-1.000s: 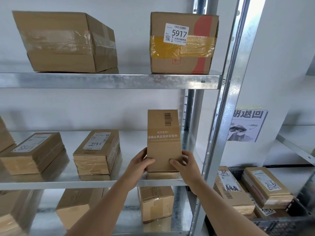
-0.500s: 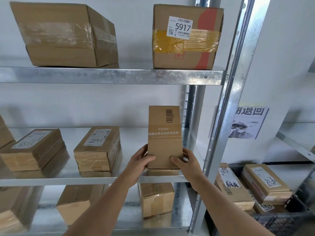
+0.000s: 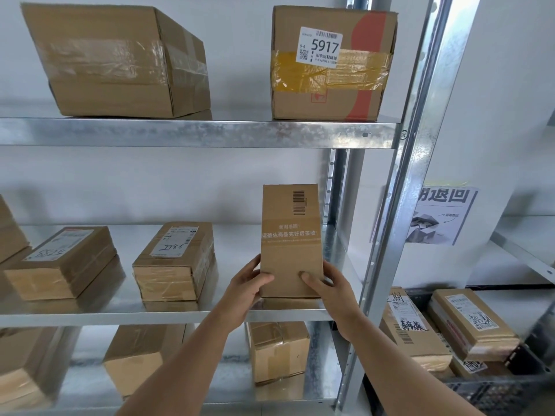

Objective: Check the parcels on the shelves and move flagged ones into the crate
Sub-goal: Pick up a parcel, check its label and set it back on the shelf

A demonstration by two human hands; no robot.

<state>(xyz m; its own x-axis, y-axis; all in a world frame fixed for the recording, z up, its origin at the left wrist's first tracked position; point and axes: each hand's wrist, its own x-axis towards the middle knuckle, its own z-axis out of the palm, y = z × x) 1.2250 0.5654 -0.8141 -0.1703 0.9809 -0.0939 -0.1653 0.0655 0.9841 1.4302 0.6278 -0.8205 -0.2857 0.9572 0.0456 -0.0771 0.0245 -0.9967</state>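
Stuff that's getting cut off or covered here

The crate [image 3: 492, 397] is running off the bottom right corner, the leftmost parcel [image 3: 10, 232] on the middle shelf [image 3: 168, 315] is getting clipped by the left edge, both hands [image 3: 247, 285] are covering the held box [image 3: 290, 235]'s lower corners, and the small label print [image 3: 177, 240] is staying too tiny to read.

Above my parcel [image 3: 290, 235]: open air up to the top shelf [image 3: 195, 134].
To its left: bare shelf up to the labelled parcel [image 3: 175, 259], room for my left hand [image 3: 246, 288].
To its right: my right hand [image 3: 330, 291] sits near the steel upright [image 3: 399, 205], a tighter gap.
Crate [image 3: 495, 394]: two parcels lie across its top.
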